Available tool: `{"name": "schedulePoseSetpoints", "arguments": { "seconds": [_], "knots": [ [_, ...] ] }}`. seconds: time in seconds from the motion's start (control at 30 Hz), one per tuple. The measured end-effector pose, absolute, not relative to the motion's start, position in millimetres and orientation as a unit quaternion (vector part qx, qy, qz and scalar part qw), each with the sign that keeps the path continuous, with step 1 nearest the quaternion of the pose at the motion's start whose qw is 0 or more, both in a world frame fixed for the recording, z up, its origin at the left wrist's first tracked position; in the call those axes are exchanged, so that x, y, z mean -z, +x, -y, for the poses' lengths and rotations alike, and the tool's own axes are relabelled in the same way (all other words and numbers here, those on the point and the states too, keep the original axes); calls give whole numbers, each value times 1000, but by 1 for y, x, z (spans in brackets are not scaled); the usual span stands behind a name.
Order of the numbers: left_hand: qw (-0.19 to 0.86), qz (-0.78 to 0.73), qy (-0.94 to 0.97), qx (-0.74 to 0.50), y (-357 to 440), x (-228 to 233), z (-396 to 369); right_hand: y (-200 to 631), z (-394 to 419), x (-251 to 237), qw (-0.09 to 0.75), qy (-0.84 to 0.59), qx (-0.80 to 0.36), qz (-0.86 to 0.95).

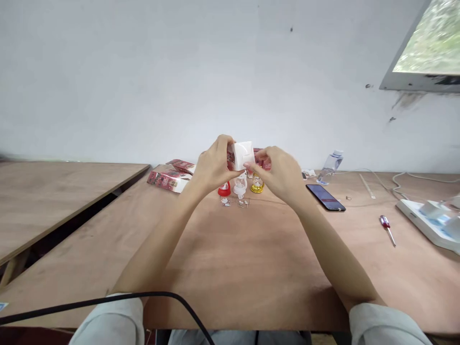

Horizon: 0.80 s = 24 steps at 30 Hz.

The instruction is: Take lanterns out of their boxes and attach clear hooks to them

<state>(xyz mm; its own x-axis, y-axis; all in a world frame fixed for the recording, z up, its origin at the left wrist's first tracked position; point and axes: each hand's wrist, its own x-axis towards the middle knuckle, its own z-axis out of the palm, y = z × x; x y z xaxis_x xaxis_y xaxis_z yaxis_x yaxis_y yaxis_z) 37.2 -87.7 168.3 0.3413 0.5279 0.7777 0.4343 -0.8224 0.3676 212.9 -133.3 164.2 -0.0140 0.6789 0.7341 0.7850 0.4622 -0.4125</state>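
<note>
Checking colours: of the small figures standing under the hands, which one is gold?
The gold figure, rightmost, below the right hand; the others are red and white.

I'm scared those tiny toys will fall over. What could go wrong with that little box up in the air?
1. The small white and red cardboard box is held above the table by both the left hand and the right hand; if it slips, it could knock over the little red, white and gold figurines right below.
2. A swinging right elbow might bump the black smartphone or the red-handled screwdriver.
</note>
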Motion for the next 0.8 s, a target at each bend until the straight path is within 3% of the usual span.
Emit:
{"name": "schedulePoseSetpoints", "arguments": {
  "seconds": [0.23, 0.47, 0.8],
  "knots": [
    [-84, -300, 806, -503, 42, -150, 80, 204, 120, -150, 474, -539, 16, 696],
    [-87, -306, 820, -475, 39, -142, 78, 202, 120, -154, 488, -512, -64, 704],
    [-214, -299, 820, -438, 31, -150, 77, 196, 117, -147, 561, -421, -117, 703]
  ]
}}
